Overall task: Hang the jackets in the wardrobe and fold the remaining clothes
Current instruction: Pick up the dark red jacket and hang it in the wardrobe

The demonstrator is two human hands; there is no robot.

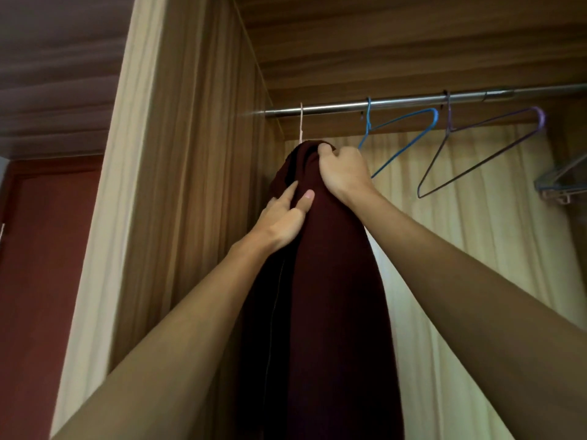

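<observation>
Forearms reach up from the lower edge. Left hand [282, 217] lays straight fingers flat on the maroon jacket [333, 296]; right hand [343, 173] clutches its bunched top. That jacket hangs by a white hanger hook [301, 125] at the left end of the rail [413, 101], close beside the wardrobe side panel [197, 154]. Bare rail separates it from 2 empty hangers further right: blue hanger [400, 138], purple hanger [482, 147]. Pale curtain [476, 249] behind.
</observation>
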